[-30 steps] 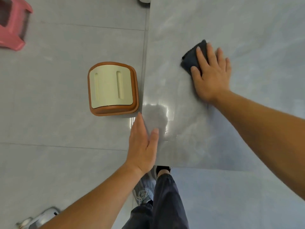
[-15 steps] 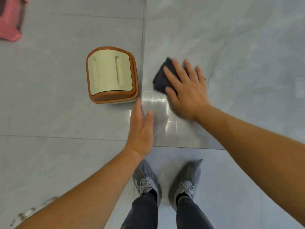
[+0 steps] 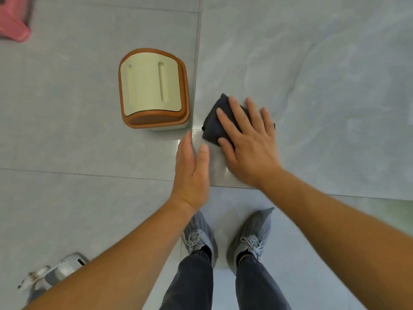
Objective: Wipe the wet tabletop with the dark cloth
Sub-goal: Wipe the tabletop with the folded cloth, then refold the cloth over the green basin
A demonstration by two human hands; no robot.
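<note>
Right hand (image 3: 248, 144) flat, fingers straight and spread, pressing on dark cloth (image 3: 214, 125) at near-left corner of grey tabletop (image 3: 312, 74). Left hand (image 3: 192, 173) at 7 o'clock of cloth, fingers straight along table's left edge, thumb on top. Lidded bin (image 3: 152, 90) on floor at 10 o'clock of cloth, just beside table. Covered shoes (image 3: 199, 236) at 6 o'clock. Pink stool (image 3: 13, 25) far 10 o'clock.

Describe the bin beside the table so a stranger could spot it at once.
Find the grey marbled tabletop. On the tiled floor off its left edge, near the corner where the right hand presses the dark cloth, stands the bin. Its cream lid with two slots and orange-brown rim set it apart.
</note>
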